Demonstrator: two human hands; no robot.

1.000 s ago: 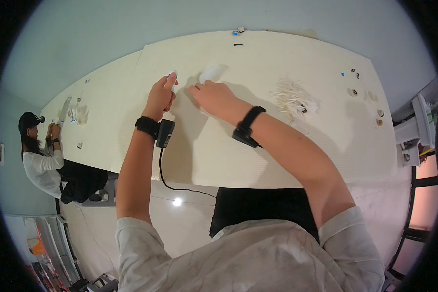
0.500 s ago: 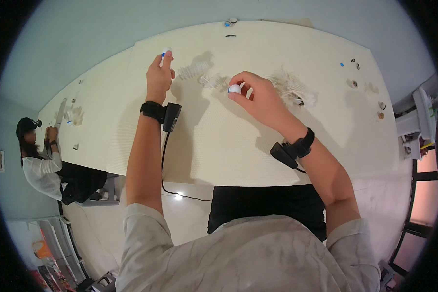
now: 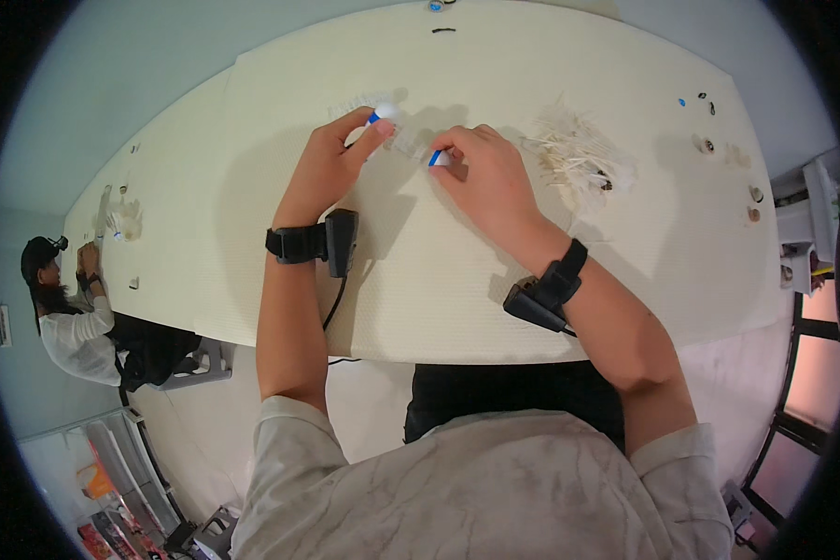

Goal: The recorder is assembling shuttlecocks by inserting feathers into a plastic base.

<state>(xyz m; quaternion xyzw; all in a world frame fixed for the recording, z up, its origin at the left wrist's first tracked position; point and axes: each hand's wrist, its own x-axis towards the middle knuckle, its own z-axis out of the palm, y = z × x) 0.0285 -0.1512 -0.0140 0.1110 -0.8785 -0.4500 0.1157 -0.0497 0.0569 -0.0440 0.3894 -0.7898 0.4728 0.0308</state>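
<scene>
Above the middle of the table, my left hand (image 3: 329, 164) pinches a small rounded white piece with a blue band (image 3: 385, 112) between thumb and fingers. A similar small white and blue piece (image 3: 438, 160) sits in the fingertips of my right hand (image 3: 491, 177), partly covered by them. The two pieces are apart, their ends turned toward each other. Just beyond the hands lie clear ribbed plastic strips (image 3: 359, 103), partly hidden by my left hand. To the right of my right hand is a loose heap of thin white sticks (image 3: 574, 154), resembling cotton swabs.
The pale textured table (image 3: 420, 280) fills most of the view. Small round items, including a brown one (image 3: 754, 215), lie by its right edge. A short black strip (image 3: 443, 30) rests at the far side. Another person (image 3: 70, 313) sits at the left end.
My left hand has come nearer and to the right, bringing its white and blue piece close to my right hand. The right hand has turned its piece a little. The view has shifted slightly.
</scene>
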